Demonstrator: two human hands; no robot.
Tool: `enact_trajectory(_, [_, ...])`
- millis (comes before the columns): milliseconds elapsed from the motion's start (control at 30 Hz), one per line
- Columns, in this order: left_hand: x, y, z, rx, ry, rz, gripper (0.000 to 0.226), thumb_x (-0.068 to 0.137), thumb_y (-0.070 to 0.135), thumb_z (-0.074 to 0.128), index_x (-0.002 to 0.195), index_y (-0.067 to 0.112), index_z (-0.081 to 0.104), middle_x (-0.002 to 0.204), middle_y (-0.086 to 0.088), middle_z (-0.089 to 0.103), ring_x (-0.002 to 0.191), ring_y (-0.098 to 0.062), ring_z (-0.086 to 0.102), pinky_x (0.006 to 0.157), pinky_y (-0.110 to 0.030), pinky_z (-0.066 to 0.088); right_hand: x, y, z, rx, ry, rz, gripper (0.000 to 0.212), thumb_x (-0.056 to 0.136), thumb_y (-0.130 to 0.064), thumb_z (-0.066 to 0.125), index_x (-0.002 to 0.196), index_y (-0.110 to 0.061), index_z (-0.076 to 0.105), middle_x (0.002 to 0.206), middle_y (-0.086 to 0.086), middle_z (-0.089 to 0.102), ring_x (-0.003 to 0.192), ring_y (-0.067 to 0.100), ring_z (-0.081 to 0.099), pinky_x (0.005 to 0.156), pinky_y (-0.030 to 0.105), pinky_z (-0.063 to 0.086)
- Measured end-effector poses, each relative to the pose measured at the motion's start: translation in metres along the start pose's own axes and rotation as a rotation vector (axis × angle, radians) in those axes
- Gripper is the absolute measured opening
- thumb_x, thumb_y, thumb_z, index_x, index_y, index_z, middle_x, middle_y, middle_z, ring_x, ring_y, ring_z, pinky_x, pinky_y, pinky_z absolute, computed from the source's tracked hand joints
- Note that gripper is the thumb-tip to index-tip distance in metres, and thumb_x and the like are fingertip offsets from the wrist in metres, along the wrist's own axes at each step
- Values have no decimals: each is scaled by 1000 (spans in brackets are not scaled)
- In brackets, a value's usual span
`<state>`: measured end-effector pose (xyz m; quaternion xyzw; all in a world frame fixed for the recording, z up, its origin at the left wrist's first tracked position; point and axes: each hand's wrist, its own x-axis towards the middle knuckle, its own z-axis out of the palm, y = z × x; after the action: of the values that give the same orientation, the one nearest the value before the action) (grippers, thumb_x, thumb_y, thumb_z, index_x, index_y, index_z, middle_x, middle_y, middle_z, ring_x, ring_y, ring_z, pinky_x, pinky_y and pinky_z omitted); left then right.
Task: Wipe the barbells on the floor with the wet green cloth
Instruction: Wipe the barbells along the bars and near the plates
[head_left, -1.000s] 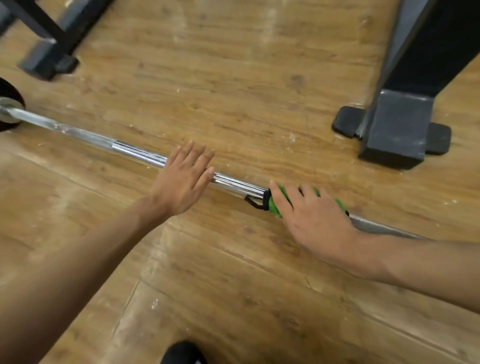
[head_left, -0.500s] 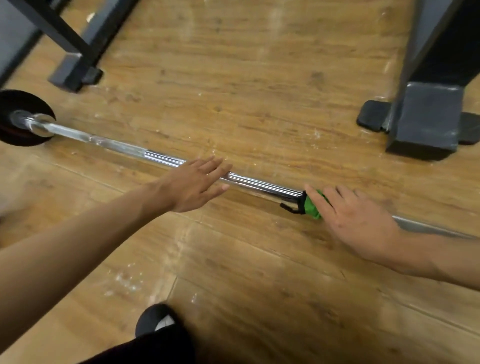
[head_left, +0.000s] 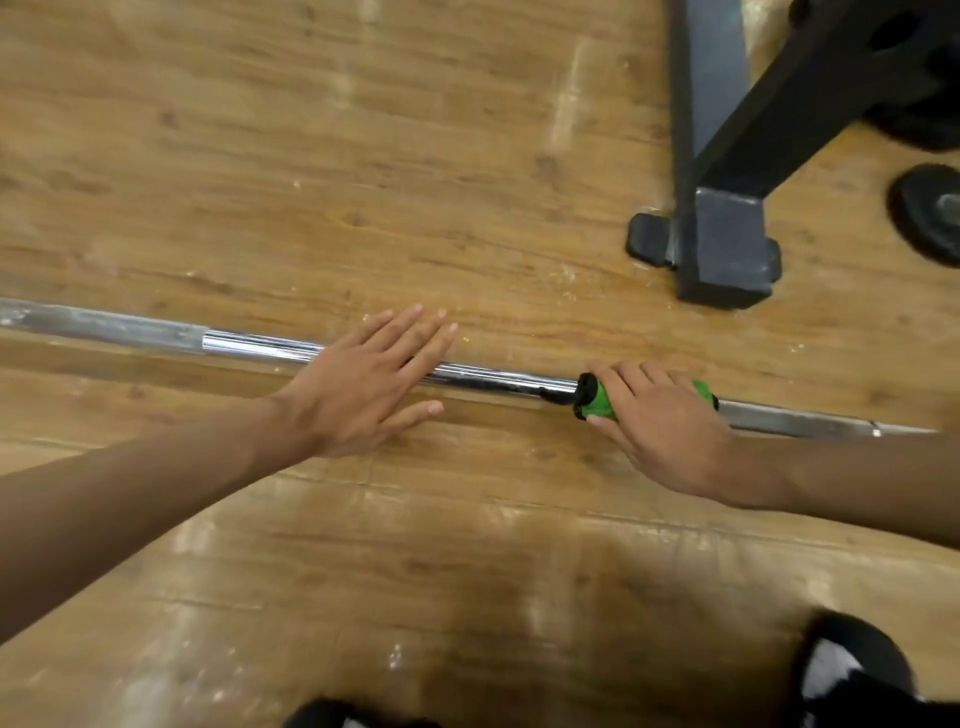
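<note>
The right hand (head_left: 662, 418) is curled over the wet green cloth with black edging (head_left: 597, 402), gripping it wrapped round the long chrome steel barbell bar (head_left: 260, 345). The left hand (head_left: 363, 387) lies flat across the bar, fingers straight and slightly spread, thumb on the near side. The bar rests on the wooden plank floor (head_left: 311, 156). A dark grey metal frame foot (head_left: 727, 249) stands beyond the right hand, with a black round weight plate (head_left: 930, 213) near it.
</note>
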<state>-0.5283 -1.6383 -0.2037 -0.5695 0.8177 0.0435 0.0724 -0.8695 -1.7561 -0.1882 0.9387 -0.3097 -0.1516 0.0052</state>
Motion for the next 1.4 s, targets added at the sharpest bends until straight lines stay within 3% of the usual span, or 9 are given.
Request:
enact_trajectory(300, [2, -1, 8, 72, 35, 29, 80, 108, 61, 13, 165, 5, 14, 171, -17, 18, 160, -36, 13, 127, -54, 20, 6, 2, 7, 41, 122, -153, 76, 107, -57, 16, 159, -3, 27, 126, 13, 63, 102, 33, 64, 79, 45, 56])
enact_trajectory(400, [2, 5, 6, 92, 31, -8, 79, 107, 61, 17, 166, 7, 16, 172, -18, 16, 160, -37, 11, 127, -55, 19, 6, 14, 0, 65, 83, -236, 72, 108, -59, 9, 164, -14, 13, 150, 14, 51, 121, 32, 60, 85, 41, 57])
enact_trajectory(500, [-1, 9, 5, 95, 20, -51, 79, 107, 61, 18, 166, 9, 15, 172, -18, 16, 160, -37, 11, 126, -56, 22, -4, 24, -3, -40, 134, -248, 67, 102, -50, 40, 164, -26, 28, 159, 25, 40, 131, 44, 56, 85, 50, 60])
enact_trajectory(600, [1, 9, 0, 113, 2, -55, 81, 107, 63, 17, 166, 9, 10, 171, -21, 18, 159, -40, 14, 124, -57, 25, -8, 35, 10, -60, 90, -317, 103, 88, -39, 77, 166, -19, 12, 158, 23, 42, 131, 44, 57, 82, 49, 60])
enact_trajectory(833, [-5, 19, -7, 99, -93, -50, 88, 106, 68, 10, 164, 3, 11, 168, -23, 24, 157, -41, 17, 126, -52, 16, 29, -9, 15, -27, 240, -339, 72, 107, -58, 23, 163, -12, 20, 142, 17, 54, 108, 36, 62, 60, 42, 58])
enact_trajectory(1033, [2, 17, -13, 74, -166, -61, 100, 99, 80, 10, 165, 5, 0, 172, -16, 14, 160, -33, 9, 128, -48, 15, 81, -71, 0, 4, 276, -296, 75, 102, -58, 33, 162, -14, 29, 137, 4, 62, 95, 28, 67, 46, 33, 40])
enact_trajectory(1100, [0, 20, -12, 75, -143, -61, 104, 97, 82, 18, 165, 5, 5, 171, -17, 20, 159, -34, 15, 126, -50, 20, 63, -46, 5, 29, 238, -346, 74, 103, -56, 24, 165, -16, 19, 141, 3, 57, 99, 28, 66, 51, 35, 46])
enact_trajectory(1267, [-3, 21, -5, 49, -76, -92, 102, 94, 79, 33, 165, 8, 19, 168, -12, 31, 158, -34, 22, 126, -52, 23, -8, 47, 31, 108, 278, -269, 63, 108, -49, 37, 161, -15, 34, 128, 10, 64, 86, 33, 61, 48, 43, 56])
enact_trajectory(1400, [-6, 32, 2, -9, -38, -183, 98, 90, 77, 39, 160, 9, 34, 162, -9, 42, 156, -34, 27, 124, -54, 24, -14, 42, 31, 82, 186, -208, 70, 104, -53, 26, 160, -12, 32, 134, 12, 63, 92, 36, 61, 59, 47, 58])
